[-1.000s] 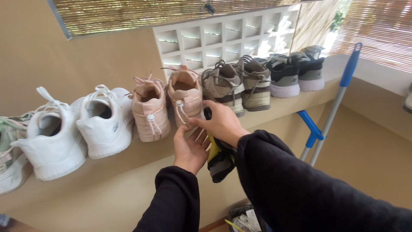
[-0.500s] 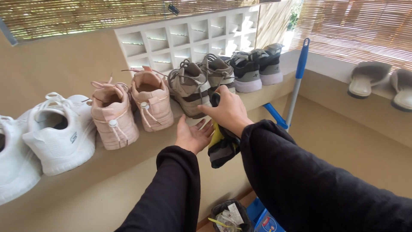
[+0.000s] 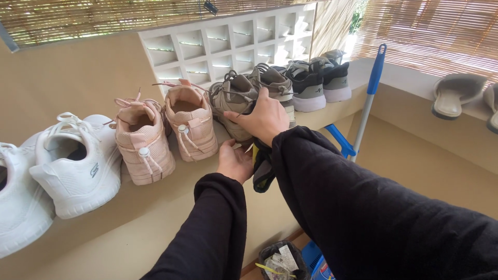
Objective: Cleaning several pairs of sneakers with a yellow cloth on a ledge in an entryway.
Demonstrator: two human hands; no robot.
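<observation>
Taupe sneaker (image 3: 233,106) stands on the tan ledge (image 3: 155,192), heel facing the person, long axis running from the ledge edge back toward the white lattice block wall (image 3: 228,44). It is third in the row of pairs: white sneakers (image 3: 78,166) far left, pink sneakers (image 3: 166,132) next, its own mate (image 3: 275,85) just beside it on the right, then dark grey sneakers (image 3: 321,83) beyond.

Right hand (image 3: 262,119) lies on the heel and outer side of the taupe sneaker, fingers curled and pressed against it; how firmly it grips I cannot tell. A dark striped cloth with yellow (image 3: 262,168) hangs below that wrist, bunched; which fingers hold it is hidden.

Left hand (image 3: 234,162) sits lower, at the ledge edge directly under the sneaker's heel, palm up, fingers loosely cupped, holding nothing. Right hand is the nearer of the two.

Room: pink sneaker nearly touches on the left, the mate close on the right; open air only toward the person, off the ledge edge. Blue-handled mop (image 3: 371,93) leans on the ledge, right of the arm. Small waste bag (image 3: 277,259) on the floor below.
</observation>
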